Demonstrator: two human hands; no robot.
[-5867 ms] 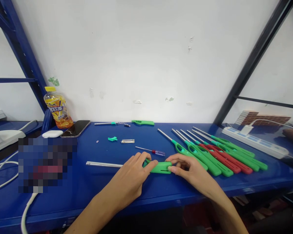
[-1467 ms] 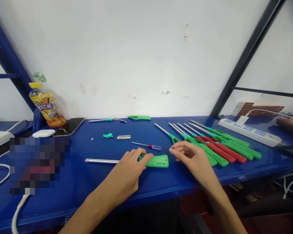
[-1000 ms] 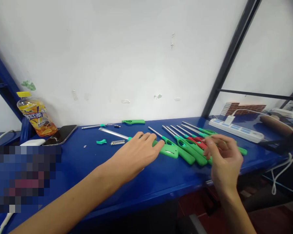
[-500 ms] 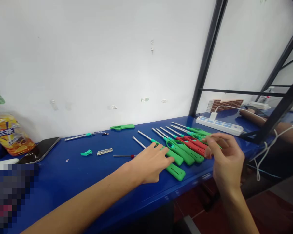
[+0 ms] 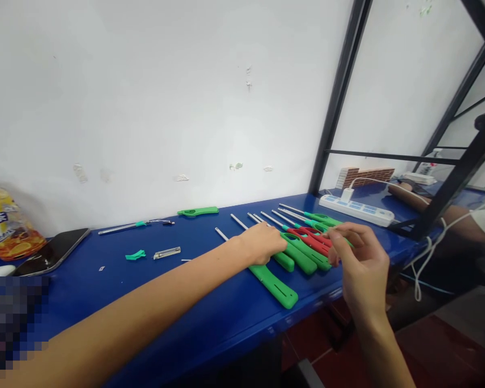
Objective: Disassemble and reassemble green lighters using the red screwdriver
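My left hand [image 5: 262, 242] reaches across the blue bench [image 5: 165, 302] and lies palm down with its fingers curled. It sits over the neck of a green long-nosed lighter [image 5: 277, 283]. That lighter lies at the near-left end of a row of green and red lighters [image 5: 307, 240], and its metal tube [image 5: 223, 235] points toward the wall. My right hand [image 5: 359, 261] hovers over the bench's front edge beside the red lighters. Its thumb and fingers are pinched together, and what is between them, if anything, I cannot make out.
A green handle shell [image 5: 198, 211], a bare metal tube with wire [image 5: 125, 227], a small green part [image 5: 136, 255] and a small metal piece [image 5: 167, 252] lie on the bench. A phone [image 5: 54, 251] and drink bottle [image 5: 8, 221] stand left. A power strip [image 5: 355, 209] lies right, near another person's arm [image 5: 448, 215].
My left hand slid the green lighter from the bench's middle to the right and turned it into line beside the row. My right hand let go of it and lifted away.
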